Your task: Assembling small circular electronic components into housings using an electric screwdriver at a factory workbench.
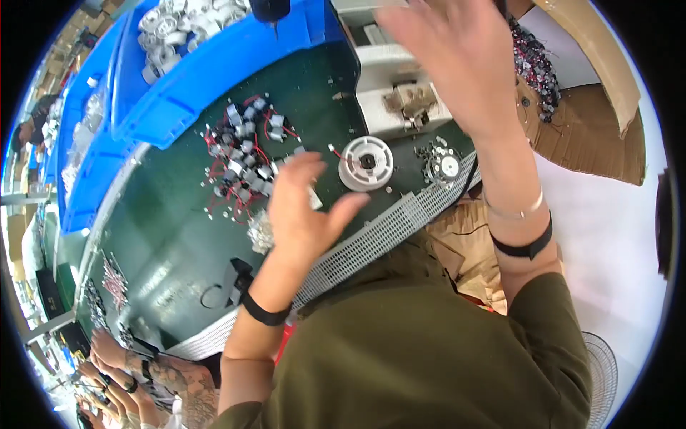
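Observation:
My left hand [296, 207] hovers over the green tabletop with its thumb spread from the fingers, and it holds nothing that I can see. Right of it stands a white round plastic housing [366, 163] with a dark centre and a short red wire. Beside the left fingers lies a pile of small grey motors [243, 154] with red wires. My right hand [461, 68] is raised over a white machine base [400, 104]. It is blurred and partly cut off at the top edge; its thumb stretches outward and nothing shows in it. Small white pieces [260, 233] lie by my left wrist.
Blue bins [193, 82] with white plastic parts stand at the back left, below a dark tool tip [271, 8]. Small metal parts [441, 164] lie near the perforated white edge strip [371, 239]. A cardboard box [600, 136] holds dark parts. Another person's hand [107, 349] is at lower left.

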The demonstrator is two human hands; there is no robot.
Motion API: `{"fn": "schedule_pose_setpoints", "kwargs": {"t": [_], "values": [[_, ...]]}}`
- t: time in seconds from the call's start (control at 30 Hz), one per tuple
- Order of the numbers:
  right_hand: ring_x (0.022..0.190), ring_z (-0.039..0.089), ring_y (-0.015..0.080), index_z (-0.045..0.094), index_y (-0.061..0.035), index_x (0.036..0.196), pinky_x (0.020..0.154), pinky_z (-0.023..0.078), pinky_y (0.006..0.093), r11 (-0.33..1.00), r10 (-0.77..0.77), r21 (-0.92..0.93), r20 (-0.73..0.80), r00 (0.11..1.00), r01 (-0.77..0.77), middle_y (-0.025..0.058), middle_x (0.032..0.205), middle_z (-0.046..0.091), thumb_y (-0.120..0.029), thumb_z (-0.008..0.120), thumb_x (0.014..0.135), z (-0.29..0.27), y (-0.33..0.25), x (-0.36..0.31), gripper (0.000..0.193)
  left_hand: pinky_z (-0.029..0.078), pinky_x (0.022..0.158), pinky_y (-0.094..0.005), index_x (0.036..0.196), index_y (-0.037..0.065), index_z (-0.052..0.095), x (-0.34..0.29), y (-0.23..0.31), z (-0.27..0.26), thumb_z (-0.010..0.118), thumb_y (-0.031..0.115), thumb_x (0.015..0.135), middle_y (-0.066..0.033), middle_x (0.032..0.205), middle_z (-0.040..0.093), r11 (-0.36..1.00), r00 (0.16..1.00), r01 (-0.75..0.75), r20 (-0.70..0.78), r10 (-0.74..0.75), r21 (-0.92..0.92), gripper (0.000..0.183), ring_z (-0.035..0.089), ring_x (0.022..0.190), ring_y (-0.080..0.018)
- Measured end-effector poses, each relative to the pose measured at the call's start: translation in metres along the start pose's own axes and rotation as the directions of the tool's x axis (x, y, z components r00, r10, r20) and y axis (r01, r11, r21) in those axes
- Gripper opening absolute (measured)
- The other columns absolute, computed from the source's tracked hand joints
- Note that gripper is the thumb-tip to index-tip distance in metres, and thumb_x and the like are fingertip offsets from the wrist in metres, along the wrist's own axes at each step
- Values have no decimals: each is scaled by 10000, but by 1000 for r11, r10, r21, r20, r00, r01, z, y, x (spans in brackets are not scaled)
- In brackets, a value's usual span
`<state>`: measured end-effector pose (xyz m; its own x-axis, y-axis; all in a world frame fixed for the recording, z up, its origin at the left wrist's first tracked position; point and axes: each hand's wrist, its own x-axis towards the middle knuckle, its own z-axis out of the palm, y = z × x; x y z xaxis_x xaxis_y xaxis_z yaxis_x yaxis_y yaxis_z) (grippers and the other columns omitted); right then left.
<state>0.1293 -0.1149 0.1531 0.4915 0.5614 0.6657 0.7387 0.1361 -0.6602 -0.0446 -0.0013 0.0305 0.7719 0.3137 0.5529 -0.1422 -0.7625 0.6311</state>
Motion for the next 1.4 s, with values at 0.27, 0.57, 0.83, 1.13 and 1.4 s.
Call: {"fn": "schedule_pose_setpoints", "kwargs": {"t": [0.27,0.57,0.83,1.13,1.4], "values": [[944,554,191,548,52,1078,893,432,328,829,13,542,221,975,-134,128,988,598,-307,752,763,37,1,140,519,475,828,-418,1192,199,582,4,9,20,736,354,706,-208,1220,511,930,932,-291,288,223,224,532,550,1007,-349],[556,560,158,597,-31,812,538,463,273,745,215,632,75,974,-214,55,680,578,-248,689,783,-36,-23,42,237,509,744,-378,1031,106,649,7,-1,38,788,203,650,-175,1088,590,967,974,-215,107,202,134,417,600,881,-315],[555,546,133,554,41,957,508,457,255,856,303,498,-261,916,-141,59,679,562,-129,676,773,-41,6,-14,279,516,681,-362,1002,108,665,6,-9,41,821,176,605,-160,1055,613,946,958,-286,82,276,154,432,621,817,-285],[532,543,138,536,60,975,508,457,254,848,326,504,-248,913,-166,63,675,566,-61,642,790,-37,25,-19,245,513,686,-367,969,95,676,5,-7,40,828,176,588,-163,1046,618,946,960,-277,94,265,168,419,622,810,-283],[529,544,138,530,66,971,496,459,254,655,319,755,-235,918,-34,79,681,563,-5,632,770,-26,29,-22,237,512,739,-350,1020,62,663,6,-6,39,803,84,587,-190,1078,619,958,961,-261,124,247,117,455,634,888,-310]]}}
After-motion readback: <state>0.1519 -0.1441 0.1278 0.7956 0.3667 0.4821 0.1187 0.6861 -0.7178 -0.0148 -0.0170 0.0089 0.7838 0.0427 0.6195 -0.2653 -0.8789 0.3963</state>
